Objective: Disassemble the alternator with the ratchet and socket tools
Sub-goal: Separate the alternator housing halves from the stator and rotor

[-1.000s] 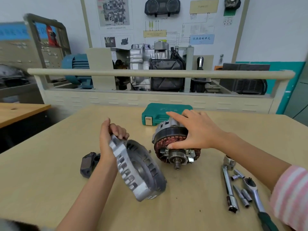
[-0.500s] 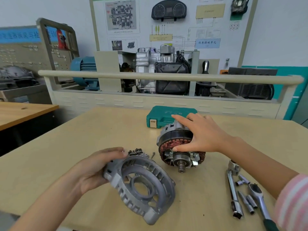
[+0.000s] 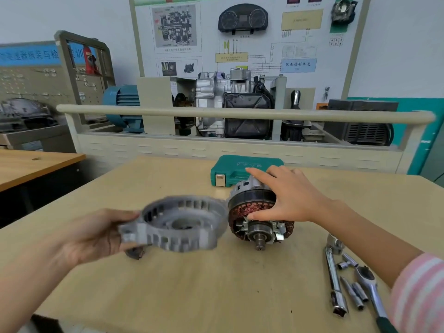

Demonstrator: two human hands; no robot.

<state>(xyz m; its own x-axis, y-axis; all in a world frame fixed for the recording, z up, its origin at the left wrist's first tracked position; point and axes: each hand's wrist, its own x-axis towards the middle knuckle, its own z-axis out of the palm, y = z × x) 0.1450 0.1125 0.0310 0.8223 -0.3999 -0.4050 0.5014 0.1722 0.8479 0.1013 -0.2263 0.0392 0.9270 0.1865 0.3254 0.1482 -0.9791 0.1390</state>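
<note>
While right hand lies spread on the alternator body, left hand grips the blurred end housing just left, above desk.

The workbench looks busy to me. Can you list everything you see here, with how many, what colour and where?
alternator end housing: 1, grey, held left of centre, blurred
alternator body: 1, copper windings and steel shaft, centre of table
tool case: 1, green, shut, behind the alternator body
ratchet: 1, chrome with dark grip, right front
extension bar: 1, chrome, left of the ratchet
sockets: several, chrome, between the bar and the ratchet
small dark part: 1, under the housing
table: 1, light wood
training rig: 1, silver and black, behind the table
left hand: grips the housing
right hand: rests on the alternator body
</note>
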